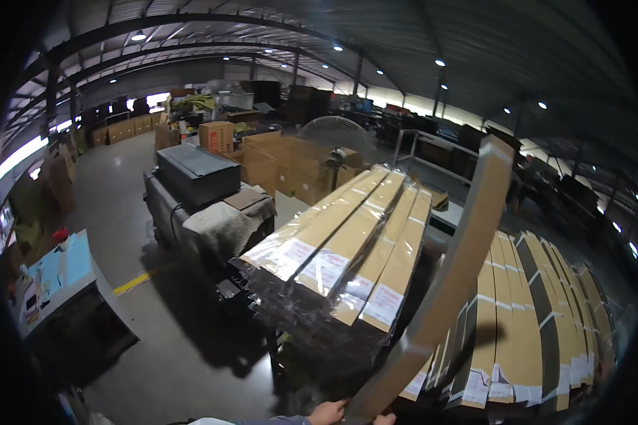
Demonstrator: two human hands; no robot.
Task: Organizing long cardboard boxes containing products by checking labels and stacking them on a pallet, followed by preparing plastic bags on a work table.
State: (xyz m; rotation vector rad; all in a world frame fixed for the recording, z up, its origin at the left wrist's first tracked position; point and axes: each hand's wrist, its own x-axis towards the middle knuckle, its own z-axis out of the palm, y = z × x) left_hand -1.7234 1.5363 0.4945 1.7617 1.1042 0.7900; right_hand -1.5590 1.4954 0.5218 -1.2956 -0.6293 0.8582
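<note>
Left hand (pixel 327 412): room leftward over grey concrete floor (pixel 184 386). Ahead: plastic-wrapped flat brown carton stack (pixel 354 230) blocks. Right: tilted long brown cardboard piece (pixel 452 276), then white-strapped brown cartons (pixel 505 304).

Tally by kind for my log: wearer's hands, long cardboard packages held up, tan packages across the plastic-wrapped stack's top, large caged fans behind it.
Left hand and right hand: 2
Long cardboard package, held: 1
Tan packages topping plastic-wrapped stack: 4
Large caged fan: 1
Total: 8
</note>
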